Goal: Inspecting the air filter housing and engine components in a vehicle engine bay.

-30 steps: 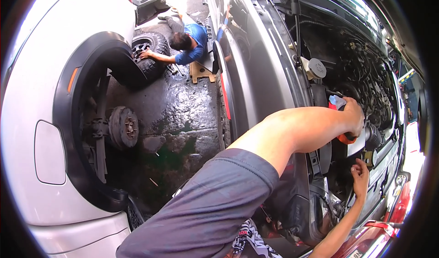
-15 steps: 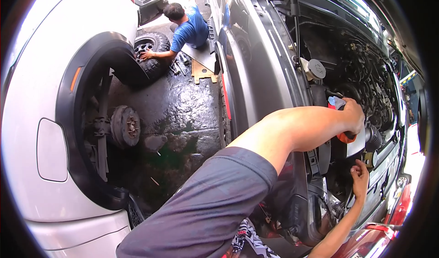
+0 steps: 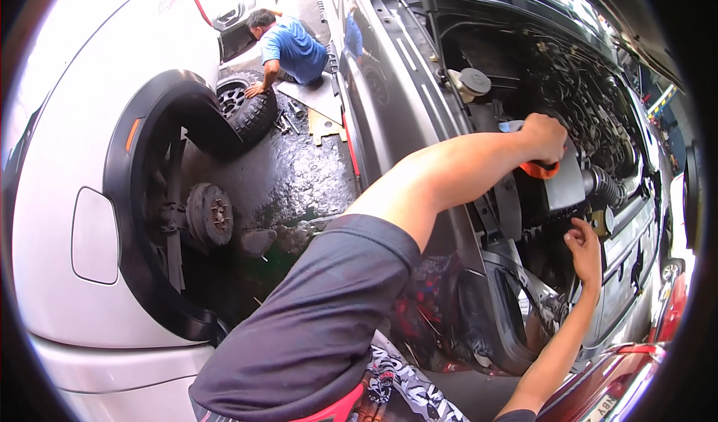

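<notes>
In the engine bay, my left hand (image 3: pixel 544 138) is closed, its fingers wrapped round an orange-and-black object (image 3: pixel 540 170) whose kind I cannot make out. A bit of pale blue material (image 3: pixel 511 126) shows beside that fist. Next to it lies a grey box (image 3: pixel 565 185) joined to a black ribbed hose (image 3: pixel 607 187). Nearer to me, my right hand (image 3: pixel 585 254) hovers with loosely bent fingers apart, and nothing shows in it. Its fingertips are close to the front edge of the box and a small yellowish part (image 3: pixel 600 222).
The grey car's fender (image 3: pixel 407 115) runs under my left arm. A white-capped reservoir (image 3: pixel 474 82) stands farther back. On the left, a white vehicle (image 3: pixel 56 190) has a bare wheel hub (image 3: pixel 211 214). Beyond it, a person in blue (image 3: pixel 294 50) touches a wheel (image 3: pixel 245 108).
My view has shifted, so the engine bay sits farther left. My left fist still grips the orange-and-black object. The person in blue has turned and now rests a hand on the tyre's top.
</notes>
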### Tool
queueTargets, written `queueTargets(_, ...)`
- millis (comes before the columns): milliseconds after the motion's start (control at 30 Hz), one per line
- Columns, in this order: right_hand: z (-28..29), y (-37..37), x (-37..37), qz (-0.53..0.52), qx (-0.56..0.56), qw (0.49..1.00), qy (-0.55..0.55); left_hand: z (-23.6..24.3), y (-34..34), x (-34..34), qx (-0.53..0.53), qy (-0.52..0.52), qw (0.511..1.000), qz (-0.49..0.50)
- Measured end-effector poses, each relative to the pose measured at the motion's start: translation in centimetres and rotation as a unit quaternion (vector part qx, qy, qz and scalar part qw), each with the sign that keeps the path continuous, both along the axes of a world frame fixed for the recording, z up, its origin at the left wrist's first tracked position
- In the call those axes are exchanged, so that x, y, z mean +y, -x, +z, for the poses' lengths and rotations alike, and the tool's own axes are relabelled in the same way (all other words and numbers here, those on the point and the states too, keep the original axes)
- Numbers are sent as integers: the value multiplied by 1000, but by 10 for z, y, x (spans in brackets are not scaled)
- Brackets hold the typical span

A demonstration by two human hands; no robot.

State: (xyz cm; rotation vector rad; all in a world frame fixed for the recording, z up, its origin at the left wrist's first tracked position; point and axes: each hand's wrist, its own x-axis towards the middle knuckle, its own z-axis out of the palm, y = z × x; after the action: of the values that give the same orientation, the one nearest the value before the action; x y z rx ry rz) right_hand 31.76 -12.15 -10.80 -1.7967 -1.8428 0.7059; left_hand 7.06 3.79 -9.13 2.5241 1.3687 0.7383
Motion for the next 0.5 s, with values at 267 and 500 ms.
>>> queueTargets(267, 0, -3, 2, 39, 26, 999, -13, 4, 0, -19, 0, 59, 994, 88)
queueTargets(500, -8, -2, 8, 63, 28, 997, -22, 0, 1, -43, -13, 20, 987, 159)
